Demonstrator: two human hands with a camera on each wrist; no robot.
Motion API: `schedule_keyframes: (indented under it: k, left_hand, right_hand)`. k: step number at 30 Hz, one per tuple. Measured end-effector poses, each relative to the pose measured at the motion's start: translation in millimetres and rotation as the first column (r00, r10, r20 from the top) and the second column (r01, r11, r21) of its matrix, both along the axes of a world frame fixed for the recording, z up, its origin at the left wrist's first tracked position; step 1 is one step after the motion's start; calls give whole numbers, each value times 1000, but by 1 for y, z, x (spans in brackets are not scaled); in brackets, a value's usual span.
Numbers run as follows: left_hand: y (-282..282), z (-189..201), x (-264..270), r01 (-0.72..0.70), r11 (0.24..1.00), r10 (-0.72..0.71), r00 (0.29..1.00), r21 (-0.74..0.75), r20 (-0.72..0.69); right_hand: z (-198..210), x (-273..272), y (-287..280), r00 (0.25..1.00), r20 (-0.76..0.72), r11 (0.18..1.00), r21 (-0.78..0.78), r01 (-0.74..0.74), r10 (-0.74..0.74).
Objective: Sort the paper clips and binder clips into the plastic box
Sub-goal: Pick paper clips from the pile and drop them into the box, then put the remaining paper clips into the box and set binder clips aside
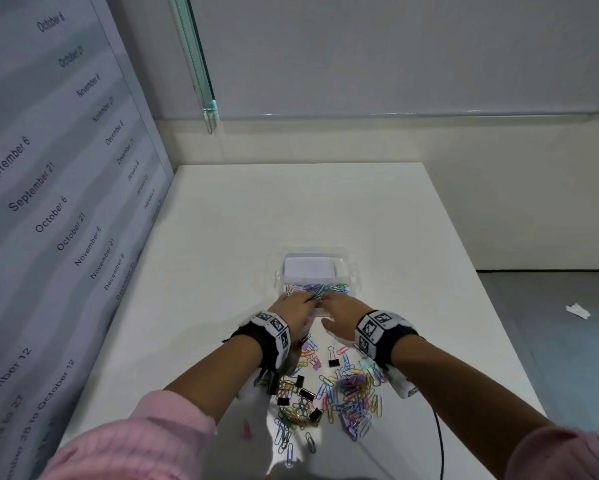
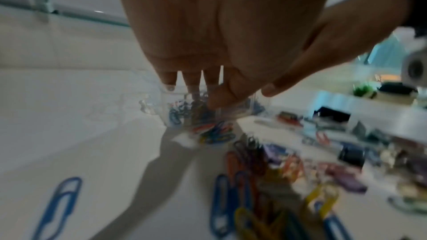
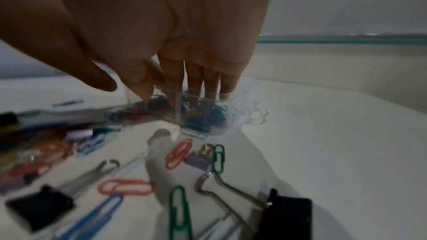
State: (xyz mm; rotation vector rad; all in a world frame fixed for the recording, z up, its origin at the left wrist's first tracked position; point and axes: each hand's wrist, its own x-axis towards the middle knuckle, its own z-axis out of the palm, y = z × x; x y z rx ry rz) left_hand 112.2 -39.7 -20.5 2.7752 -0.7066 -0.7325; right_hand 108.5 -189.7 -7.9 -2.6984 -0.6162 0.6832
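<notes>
A clear plastic box (image 1: pixel 355 271) stands mid-table. Its near compartment holds coloured paper clips (image 1: pixel 317 289); its far compartment looks white inside. My left hand (image 1: pixel 308 298) and right hand (image 1: pixel 329 299) reach side by side over the near compartment. The left wrist view shows the left hand (image 2: pixel 221 96) with straight fingers dipping into the box (image 2: pixel 152 105), thumb apart. My right hand (image 3: pixel 152 87) likewise has its fingers down in the box (image 3: pixel 249 114), thumb spread. I see nothing pinched in either. A loose pile of paper clips (image 1: pixel 346 393) with black binder clips (image 1: pixel 306 393) lies under my wrists.
The white table (image 1: pixel 360 209) meets a wall printed with dates (image 1: pixel 49 202) on its left. Its right edge drops to a grey floor with a paper scrap (image 1: pixel 577 310). A black cable (image 1: pixel 440 445) runs off the near edge. A large black binder clip (image 3: pixel 286 213) lies just behind my right hand.
</notes>
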Motion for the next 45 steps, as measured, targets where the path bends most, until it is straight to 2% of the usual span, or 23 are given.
schedule_keyframes:
  k: [4,6,8,12,15,18,20,21,24,27,31,36,41,45]
  left_hand:
    - [7,-6,-4,66,983,-92,985,172,147]
    - [8,-4,-5,22,976,-58,985,215,163]
    - [7,-3,-5,-1,972,-38,986,235,161]
    - [5,0,-12,8,977,-45,984,211,174]
    - [6,-1,-20,-55,997,41,973,58,229]
    - [11,4,-34,-85,990,114,951,-111,287]
    - [17,5,-45,-51,985,94,961,-167,261]
    - [20,3,-50,-37,982,75,976,-185,204]
    - [25,-5,-62,0,986,5,1000,-169,28]
    - [17,-13,-68,7,986,-12,999,-168,-30]
    - [-5,-20,-74,35,983,-36,999,-178,-2]
    - [-22,-23,-75,28,992,-24,999,-120,39]
    - [-22,-24,-73,-7,998,8,1000,-66,13]
    - [-16,-27,-78,-4,994,11,998,-109,59]
  right_hand:
    - [-5,0,-5,998,53,982,-189,-27,38]
    - [-4,0,-7,993,88,958,-285,-46,74]
    - [-4,0,-9,991,101,947,-315,-56,92]
    - [-2,-5,-13,987,125,959,-277,-60,98]
    - [-5,-15,-19,976,200,991,-122,-61,84]
    - [-8,-28,-31,964,266,998,67,-11,-7]
    - [-10,-36,-41,959,274,992,124,38,-71]
    - [-12,-40,-45,962,258,989,139,49,-84]
    - [-17,-51,-56,992,124,995,95,16,-28]
    - [-22,-62,-62,998,14,998,8,-58,58]
    - [-28,-77,-66,996,-55,997,-2,-72,71]
    - [-33,-85,-71,999,-30,999,47,-21,23]
    - [-33,-88,-77,999,-22,996,76,40,-39]
    - [-30,-86,-75,998,-34,998,40,52,-50]
